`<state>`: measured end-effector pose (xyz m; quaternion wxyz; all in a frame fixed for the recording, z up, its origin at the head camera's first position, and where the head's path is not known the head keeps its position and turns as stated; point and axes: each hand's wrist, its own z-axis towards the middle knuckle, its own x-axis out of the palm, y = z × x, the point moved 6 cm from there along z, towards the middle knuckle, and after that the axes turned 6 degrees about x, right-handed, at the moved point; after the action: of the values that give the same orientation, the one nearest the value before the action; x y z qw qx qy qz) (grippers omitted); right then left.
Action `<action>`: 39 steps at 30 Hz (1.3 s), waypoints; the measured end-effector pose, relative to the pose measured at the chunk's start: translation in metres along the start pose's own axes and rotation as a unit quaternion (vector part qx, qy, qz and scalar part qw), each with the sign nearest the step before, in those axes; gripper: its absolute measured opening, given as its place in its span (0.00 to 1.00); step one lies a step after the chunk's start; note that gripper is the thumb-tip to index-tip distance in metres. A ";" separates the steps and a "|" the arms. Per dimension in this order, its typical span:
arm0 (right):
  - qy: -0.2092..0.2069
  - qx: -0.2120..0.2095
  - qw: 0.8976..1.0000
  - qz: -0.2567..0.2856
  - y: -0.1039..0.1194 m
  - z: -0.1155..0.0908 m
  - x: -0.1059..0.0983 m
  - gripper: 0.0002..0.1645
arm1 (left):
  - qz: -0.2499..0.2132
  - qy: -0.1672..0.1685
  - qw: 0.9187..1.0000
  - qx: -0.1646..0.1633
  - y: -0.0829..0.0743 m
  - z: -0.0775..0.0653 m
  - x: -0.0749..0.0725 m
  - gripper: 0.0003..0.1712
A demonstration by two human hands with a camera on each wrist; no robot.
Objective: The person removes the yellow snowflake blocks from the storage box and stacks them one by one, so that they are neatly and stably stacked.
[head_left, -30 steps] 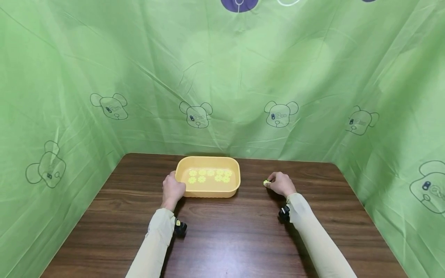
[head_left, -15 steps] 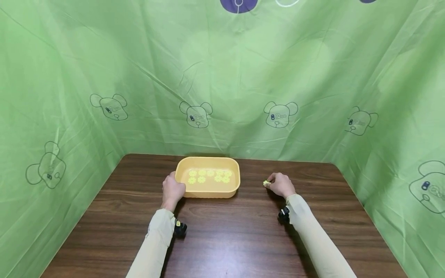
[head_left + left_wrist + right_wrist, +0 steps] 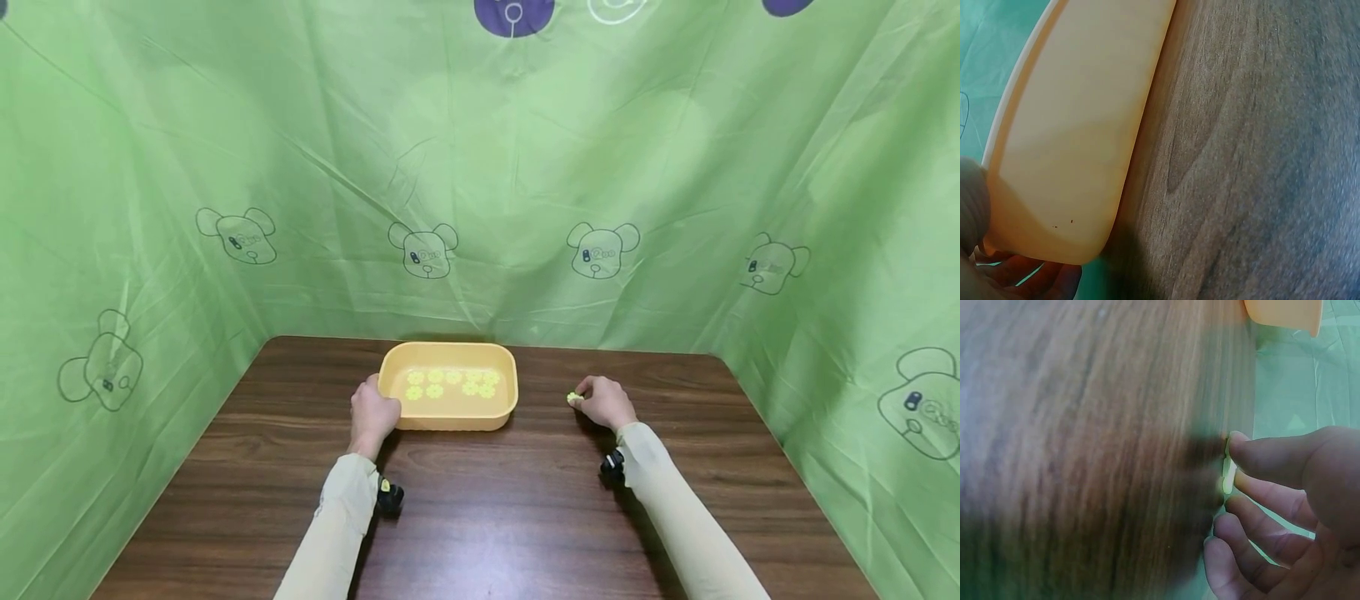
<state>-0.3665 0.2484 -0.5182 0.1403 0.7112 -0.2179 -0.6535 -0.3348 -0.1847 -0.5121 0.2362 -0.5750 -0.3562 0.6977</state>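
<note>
- I'm looking at a dark brown wooden table (image 3: 465, 525), its grain running in long streaks, with a pale patch of glare near the front edge.
- Green cloth (image 3: 480, 158) hangs behind and on both sides, creased and slightly shiny, printed with outlined round-eared animal heads (a few purple shapes show along the top).
- Towards the back of the table sits a yellow-orange tray (image 3: 453, 423), a rounded rectangle with smooth walls; the left wrist view shows tiny dark specks on its outside.
- On the tray's floor lie yellow-green flower pieces (image 3: 453, 377), small, with scalloped edges, in two uneven rows.
- The left hand (image 3: 373, 412) grips the tray's left end, thumb at the rim and fingers around the outside.
- The right hand (image 3: 607, 404) pinches one more flower piece (image 3: 573, 397) between thumb and fingers, to the right of the tray and well apart from it; edge-on in the right wrist view, the piece looks thin (whether it touches the wood, I can't tell).
- Both forearms wear pale cream sleeves (image 3: 678, 508), softly wrinkled, with a small black device (image 3: 389, 498) at each wrist.
</note>
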 end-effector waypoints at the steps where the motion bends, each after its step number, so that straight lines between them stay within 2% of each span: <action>1: 0.000 0.001 1.000 0.000 0.000 0.000 0.000 0.17 | -0.001 -0.001 1.000 0.000 0.000 0.000 0.000 0.37; 11: 0.008 -0.003 1.000 0.003 -0.001 0.000 0.002 0.16 | -0.006 -0.010 1.000 0.003 0.002 0.000 0.000 0.37; 16: 0.009 0.002 1.000 0.014 -0.001 -0.001 0.002 0.20 | -0.001 -0.011 1.000 0.008 0.001 0.000 0.000 0.37; 20: -0.014 -0.006 1.000 0.022 0.010 -0.002 -0.005 0.21 | 0.000 -0.012 1.000 0.009 0.001 0.000 0.000 0.37; 25: -0.060 -0.043 0.996 0.045 0.047 0.001 -0.022 0.20 | -0.001 -0.015 1.000 0.009 0.001 0.000 0.000 0.37; 29: -0.082 -0.084 0.991 0.066 0.089 0.006 -0.030 0.19 | -0.003 -0.017 1.000 0.006 0.002 0.000 -0.001 0.36; 34: -0.072 -0.130 0.986 0.076 0.146 0.006 -0.030 0.18 | 0.000 -0.014 1.000 0.007 0.003 0.002 -0.001 0.37; 39: -0.044 -0.148 0.985 0.070 0.192 0.006 -0.017 0.17 | 0.002 -0.012 1.000 0.008 0.003 0.002 0.000 0.37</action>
<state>-0.3976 0.0911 -0.4111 0.2799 0.6364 -0.1734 -0.6975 -0.3366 -0.1869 -0.5141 0.2353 -0.5653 -0.3520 0.7080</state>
